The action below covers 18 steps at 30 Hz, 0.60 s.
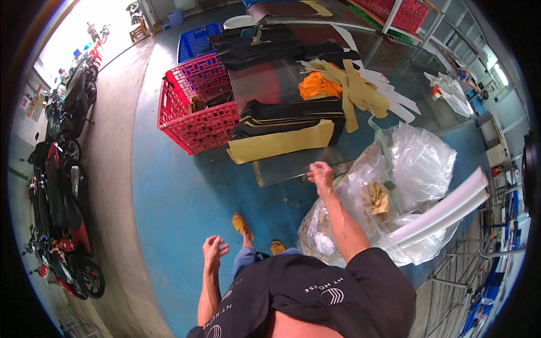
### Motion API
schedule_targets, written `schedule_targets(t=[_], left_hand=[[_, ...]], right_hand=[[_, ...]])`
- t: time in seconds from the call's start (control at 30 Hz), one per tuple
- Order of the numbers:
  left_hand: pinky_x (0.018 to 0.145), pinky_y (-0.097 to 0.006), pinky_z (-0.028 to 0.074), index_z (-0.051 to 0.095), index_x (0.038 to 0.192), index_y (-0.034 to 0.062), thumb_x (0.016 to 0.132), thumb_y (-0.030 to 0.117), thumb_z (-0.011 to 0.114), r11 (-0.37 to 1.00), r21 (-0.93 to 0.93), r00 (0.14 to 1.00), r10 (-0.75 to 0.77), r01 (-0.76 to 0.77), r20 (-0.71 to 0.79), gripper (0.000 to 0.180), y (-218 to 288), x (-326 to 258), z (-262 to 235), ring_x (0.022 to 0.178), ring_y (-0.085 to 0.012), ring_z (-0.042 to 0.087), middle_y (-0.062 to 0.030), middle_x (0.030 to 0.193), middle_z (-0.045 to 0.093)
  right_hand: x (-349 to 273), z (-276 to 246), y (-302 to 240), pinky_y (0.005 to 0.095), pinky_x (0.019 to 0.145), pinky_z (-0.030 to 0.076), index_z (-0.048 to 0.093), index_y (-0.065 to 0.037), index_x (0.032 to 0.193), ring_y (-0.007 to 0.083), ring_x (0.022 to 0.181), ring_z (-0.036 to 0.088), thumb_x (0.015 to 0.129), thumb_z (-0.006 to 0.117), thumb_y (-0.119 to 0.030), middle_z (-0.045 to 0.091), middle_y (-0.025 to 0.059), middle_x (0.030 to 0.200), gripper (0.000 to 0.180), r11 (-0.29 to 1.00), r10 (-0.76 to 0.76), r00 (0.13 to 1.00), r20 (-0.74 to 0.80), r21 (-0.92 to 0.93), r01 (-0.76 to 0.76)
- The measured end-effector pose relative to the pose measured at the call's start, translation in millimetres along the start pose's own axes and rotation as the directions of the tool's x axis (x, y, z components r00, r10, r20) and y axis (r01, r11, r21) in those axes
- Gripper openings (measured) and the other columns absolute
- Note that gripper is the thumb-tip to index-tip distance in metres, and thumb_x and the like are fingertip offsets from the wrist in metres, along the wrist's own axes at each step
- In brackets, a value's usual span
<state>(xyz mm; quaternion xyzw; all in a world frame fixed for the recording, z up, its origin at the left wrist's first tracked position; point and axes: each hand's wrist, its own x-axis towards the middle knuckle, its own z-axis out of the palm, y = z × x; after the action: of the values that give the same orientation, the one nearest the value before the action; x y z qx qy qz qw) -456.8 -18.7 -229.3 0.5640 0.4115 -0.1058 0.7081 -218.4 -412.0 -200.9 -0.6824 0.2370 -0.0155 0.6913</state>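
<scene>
My left hand (214,251) hangs over the blue floor by my left side, its fingers loosely bent and apart with nothing seen in them. Farther forward, my right hand (322,176) is raised by the near edge of the table, its fingers half curled and apart, with nothing visible in them. Just beyond it lies a stack of black and tan cut sheets (287,138), the front one tan. A large clear plastic bag (420,163) bulges beside my right forearm, with crumpled tan material (376,198) inside.
A red plastic crate (197,132) and a blue crate (194,42) stand left of the table. On the table lie orange cloth (319,87), loose tan strips (352,96) and black pieces (259,48). A white roll (442,209) leans at right. Motorbikes (65,186) line the left side.
</scene>
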Motion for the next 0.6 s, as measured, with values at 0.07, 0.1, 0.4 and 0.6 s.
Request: schedule_targets(t=[0.07,0.1,0.4,0.6], left_hand=[[0.063,-0.034,0.058,0.047,0.124,-0.0008,0.09,0.021,0.063,0.999,0.002,0.994,0.049,-0.05,0.1,0.043,48.1,43.5,26.7,0.077,-0.0251,0.067,-0.0153,0.102,0.061],[0.063,-0.034,0.058,0.047,0.124,-0.0012,0.089,0.02,0.064,0.998,-0.012,0.987,0.064,-0.063,0.147,0.044,76.6,57.1,44.1,0.077,-0.0251,0.067,-0.0153,0.101,0.061],[0.066,-0.036,0.058,0.046,0.124,-0.0016,0.084,0.02,0.072,0.961,0.198,0.955,0.141,-0.196,0.262,0.052,187.6,173.0,166.6,0.084,-0.0225,0.064,-0.0151,0.105,0.059],[0.069,-0.038,0.057,0.051,0.12,0.0021,0.085,0.022,0.071,0.967,0.218,0.965,0.075,-0.133,0.253,0.045,184.6,188.9,185.6,0.085,-0.0198,0.063,-0.0091,0.099,0.061]], right_hand=[[26.5,2.6,-3.7,0.0273,0.053,0.055,0.058,0.002,0.113,0.0154,0.065,0.064,0.086,0.067,-0.015,0.066,0.0108,0.091,0.033,0.997,-0.056,0.993,-0.105,-0.056,0.05],[34.2,5.7,-11.0,0.0272,0.053,0.055,0.056,0.003,0.116,0.0155,0.066,0.063,0.086,0.067,-0.015,0.066,0.0114,0.092,0.037,0.992,-0.1,0.984,-0.147,-0.086,0.088],[129.2,-12.7,35.4,0.0354,0.054,0.051,0.054,0.002,0.119,0.0232,0.069,0.063,0.074,0.077,-0.021,0.065,0.0132,0.095,0.055,0.902,-0.229,0.905,-0.359,-0.429,0.058],[122.8,10.5,-6.0,0.0451,0.081,0.049,0.06,0.001,0.102,0.0365,0.096,0.063,0.066,0.075,-0.025,0.064,0.0219,0.103,0.046,0.742,-0.332,0.819,-0.467,-0.666,-0.079]])
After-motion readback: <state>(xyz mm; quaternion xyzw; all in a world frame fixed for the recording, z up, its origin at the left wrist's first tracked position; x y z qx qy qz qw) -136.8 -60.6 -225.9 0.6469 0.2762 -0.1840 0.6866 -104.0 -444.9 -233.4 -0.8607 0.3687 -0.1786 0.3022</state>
